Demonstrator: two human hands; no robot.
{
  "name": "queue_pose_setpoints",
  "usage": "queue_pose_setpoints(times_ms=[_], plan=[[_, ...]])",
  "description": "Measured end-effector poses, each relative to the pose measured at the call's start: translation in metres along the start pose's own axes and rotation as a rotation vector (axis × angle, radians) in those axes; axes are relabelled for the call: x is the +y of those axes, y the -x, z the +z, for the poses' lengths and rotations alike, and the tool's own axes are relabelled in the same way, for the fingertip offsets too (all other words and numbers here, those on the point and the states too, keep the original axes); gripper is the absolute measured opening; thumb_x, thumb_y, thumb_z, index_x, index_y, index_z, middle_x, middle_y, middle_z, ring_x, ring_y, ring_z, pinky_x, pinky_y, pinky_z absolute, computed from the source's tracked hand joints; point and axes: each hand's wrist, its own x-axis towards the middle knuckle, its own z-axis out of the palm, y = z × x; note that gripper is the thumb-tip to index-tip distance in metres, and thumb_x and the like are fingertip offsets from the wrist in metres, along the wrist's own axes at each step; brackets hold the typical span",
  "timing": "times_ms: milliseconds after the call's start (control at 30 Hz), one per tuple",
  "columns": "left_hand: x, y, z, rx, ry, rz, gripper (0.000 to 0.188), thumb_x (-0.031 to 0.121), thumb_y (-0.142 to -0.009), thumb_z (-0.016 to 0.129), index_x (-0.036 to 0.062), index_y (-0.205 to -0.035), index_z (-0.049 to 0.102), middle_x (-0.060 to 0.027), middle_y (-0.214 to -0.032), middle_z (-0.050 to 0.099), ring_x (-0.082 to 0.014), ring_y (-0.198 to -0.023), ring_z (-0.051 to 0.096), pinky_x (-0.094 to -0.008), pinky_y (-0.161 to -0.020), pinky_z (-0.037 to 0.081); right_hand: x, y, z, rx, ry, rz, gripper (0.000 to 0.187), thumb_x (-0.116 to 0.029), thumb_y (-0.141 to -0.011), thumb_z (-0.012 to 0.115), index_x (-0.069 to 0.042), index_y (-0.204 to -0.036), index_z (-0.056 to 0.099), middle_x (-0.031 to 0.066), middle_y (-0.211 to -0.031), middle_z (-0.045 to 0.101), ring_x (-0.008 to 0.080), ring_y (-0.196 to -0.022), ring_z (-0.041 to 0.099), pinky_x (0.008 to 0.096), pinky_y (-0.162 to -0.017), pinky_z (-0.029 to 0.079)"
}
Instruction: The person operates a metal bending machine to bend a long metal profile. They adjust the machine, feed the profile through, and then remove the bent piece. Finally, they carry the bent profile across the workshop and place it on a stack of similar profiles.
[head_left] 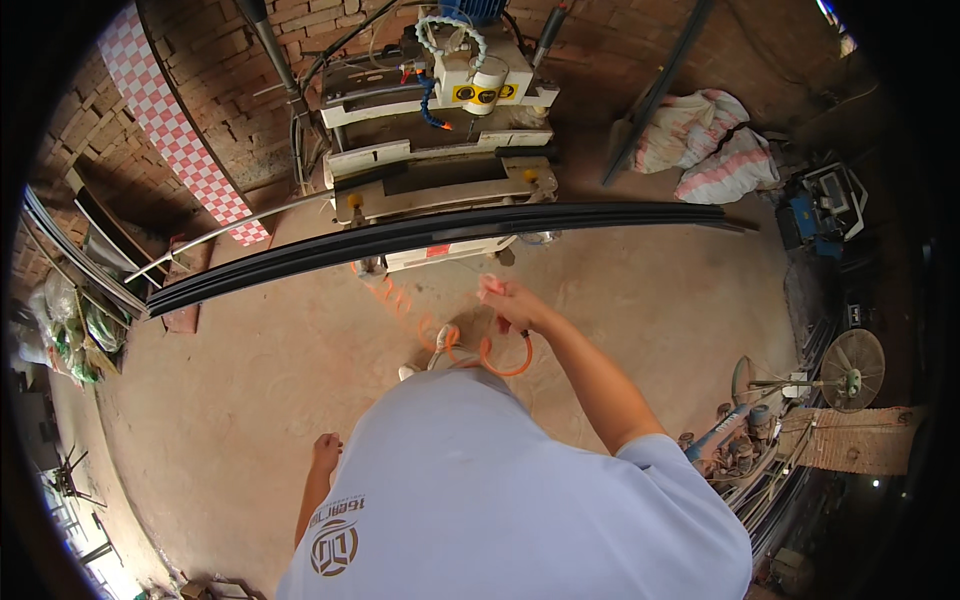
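My right hand point(513, 305) is closed around a red air blow gun point(494, 287), held in front of me at the machine's near side. An orange coiled air hose point(512, 373) loops from the gun back toward the machine's lower left. Long black profiles point(440, 236) lie across the front of the white machine point(440, 160) and reach far out on both sides. Down by my left side hangs my left hand point(327, 452), its fingers curled in loosely with nothing visible in them.
White woven sacks point(725, 160) lie at the back right near a blue tool point(815, 225). To the right stand a fan point(852, 370) and a pile of rods and parts. A red-and-white checkered panel point(170, 110) leans at the left, with plastic bags point(75, 320) below it.
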Motion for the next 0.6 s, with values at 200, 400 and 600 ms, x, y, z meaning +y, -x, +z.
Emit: queue_pose_setpoints(times_ms=[200,400,600], plan=[[0.004,-0.005,-0.001,-0.034,-0.014,-0.07,0.036,0.032,-0.093,0.057,-0.0025,-0.1,0.063,-0.0121,-0.085,0.068,-0.0181,-0.072,0.065,-0.0324,-0.066,0.054,-0.006,-0.01,0.048,-0.174,-0.056,-0.14,0.036,-0.042,-0.092,0.054,-0.008,-0.1,0.061,0.0056,-0.054,0.058,0.0139,-0.045,0.057,0.0285,-0.038,0.037],[-0.007,-0.009,0.0,-0.007,-0.006,-0.074,0.036,0.033,-0.093,0.057,-0.001,-0.102,0.064,-0.0105,-0.087,0.069,-0.0179,-0.073,0.065,-0.0328,-0.067,0.053,-0.036,-0.025,0.08,-0.274,-0.012,-0.071,0.045,-0.046,-0.091,0.054,-0.002,-0.098,0.062,0.0068,-0.055,0.058,0.0125,-0.042,0.055,0.0268,-0.037,0.035],[-0.011,-0.006,-0.004,-0.023,-0.067,-0.114,0.035,0.033,-0.092,0.058,0.0007,-0.102,0.065,-0.0098,-0.086,0.069,-0.0177,-0.073,0.065,-0.0337,-0.067,0.052,-0.057,-0.037,0.102,-0.333,-0.053,-0.158,0.046,-0.045,-0.092,0.053,0.0,-0.096,0.061,0.0064,-0.055,0.058,0.0134,-0.046,0.058,0.0257,-0.038,0.038]])
